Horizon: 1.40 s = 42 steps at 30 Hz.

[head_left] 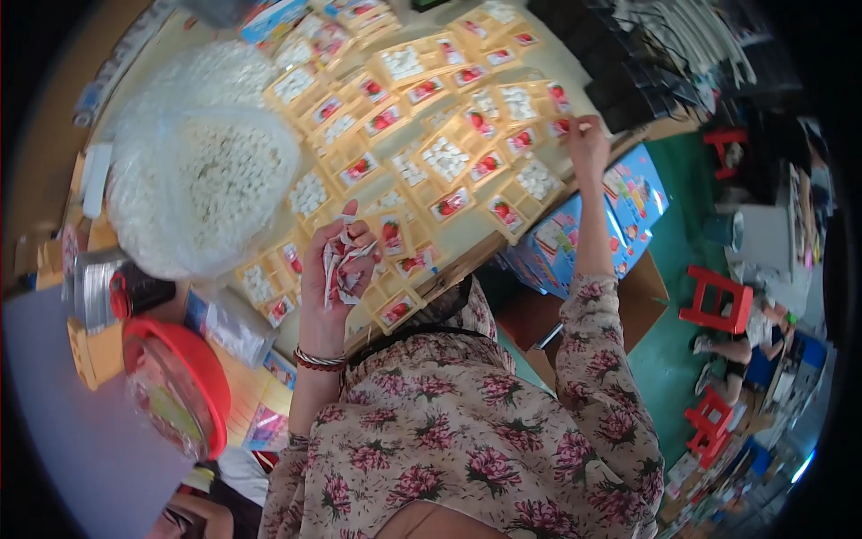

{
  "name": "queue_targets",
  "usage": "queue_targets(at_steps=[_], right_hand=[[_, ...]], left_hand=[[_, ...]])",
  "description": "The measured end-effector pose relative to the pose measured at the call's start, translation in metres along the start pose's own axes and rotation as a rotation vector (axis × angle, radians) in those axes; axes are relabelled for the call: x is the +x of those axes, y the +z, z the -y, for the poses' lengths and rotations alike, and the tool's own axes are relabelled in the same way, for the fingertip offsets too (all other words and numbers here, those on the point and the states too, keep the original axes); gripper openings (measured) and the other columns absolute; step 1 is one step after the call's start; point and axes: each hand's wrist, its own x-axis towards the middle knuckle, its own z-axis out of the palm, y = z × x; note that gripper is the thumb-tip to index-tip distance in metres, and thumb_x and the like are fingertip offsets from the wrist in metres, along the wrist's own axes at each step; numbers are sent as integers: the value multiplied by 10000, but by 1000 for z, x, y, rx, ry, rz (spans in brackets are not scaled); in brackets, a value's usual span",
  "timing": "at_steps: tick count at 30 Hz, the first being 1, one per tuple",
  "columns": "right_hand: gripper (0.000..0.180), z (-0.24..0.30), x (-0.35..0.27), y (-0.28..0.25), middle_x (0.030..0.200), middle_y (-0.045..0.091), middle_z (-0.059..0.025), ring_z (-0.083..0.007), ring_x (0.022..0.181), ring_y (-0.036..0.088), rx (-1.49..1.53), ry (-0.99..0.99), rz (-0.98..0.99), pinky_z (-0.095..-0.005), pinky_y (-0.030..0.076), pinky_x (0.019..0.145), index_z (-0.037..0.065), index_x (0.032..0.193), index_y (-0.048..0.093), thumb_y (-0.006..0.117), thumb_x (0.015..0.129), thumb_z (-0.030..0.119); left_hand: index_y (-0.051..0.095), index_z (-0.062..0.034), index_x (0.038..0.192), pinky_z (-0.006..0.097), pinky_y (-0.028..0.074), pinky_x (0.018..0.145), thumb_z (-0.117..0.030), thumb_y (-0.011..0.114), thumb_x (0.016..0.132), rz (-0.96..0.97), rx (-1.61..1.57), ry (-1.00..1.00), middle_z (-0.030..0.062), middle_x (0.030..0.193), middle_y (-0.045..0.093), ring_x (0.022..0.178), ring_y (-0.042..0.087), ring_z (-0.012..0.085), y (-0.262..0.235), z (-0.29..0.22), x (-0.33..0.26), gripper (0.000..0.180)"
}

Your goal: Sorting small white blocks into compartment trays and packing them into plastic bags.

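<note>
My left hand [314, 274] is closed around a bunch of small red-and-white packets [345, 269], raised over the near edge of the table. My right hand [588, 148] reaches out to the far right, its fingers pinched together at the end of a yellow tray. What those fingertips hold, if anything, is too small to make out. Just left of them lies a packet with a strawberry picture [558, 127]. Many shallow yellow compartment trays [388, 289] overlap across the table. Several compartments hold small white pieces [446, 158], others a strawberry packet [451, 204].
A big clear bag of white pieces [229, 175] stands left on the table. Below it sits a red tub [220, 395]. Blue printed boxes [575, 235] and an open cardboard box [642, 301] are beside the table's right edge. Red stools [718, 301] and another person [761, 325] are farther right.
</note>
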Motion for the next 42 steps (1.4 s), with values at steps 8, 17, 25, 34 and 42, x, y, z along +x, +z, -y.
queue_targets(at_steps=[8,17,25,34,42], right_hand=[[175,62,-93,-33,614,468,11,-46,550,398,425,-199,11,-225,340,485,7,929,591,589,884,176],[99,168,-282,-41,688,526,41,-19,575,443,906,-242,1039,-162,356,506,45,969,594,564,882,81],[115,188,-311,-40,705,574,2,-43,599,514,844,-497,1308,-179,408,528,24,983,595,556,885,70],[109,203,-308,-45,707,563,-13,-52,586,488,811,-446,1288,-186,399,542,9,977,586,540,897,67],[117,196,-304,-44,698,572,-13,-59,594,504,788,-411,1297,-194,424,558,5,972,591,542,895,77]], left_hand=[[485,-42,1135,217,366,403,-88,513,867,65,-182,148,70,788,507,668,467,147,-36,-33,-48,274],[492,-24,1065,189,350,387,-84,561,831,-100,-116,450,67,766,510,621,470,129,-85,-21,-116,251],[480,-36,1081,178,357,397,-71,547,832,118,-326,431,63,759,470,632,449,119,-69,-34,-162,261],[551,30,978,200,408,431,-65,545,830,246,-206,881,96,774,538,640,508,153,-79,-156,-279,176],[571,40,941,245,450,472,-55,579,803,-194,54,1157,107,788,562,610,515,163,-122,-222,-304,168]])
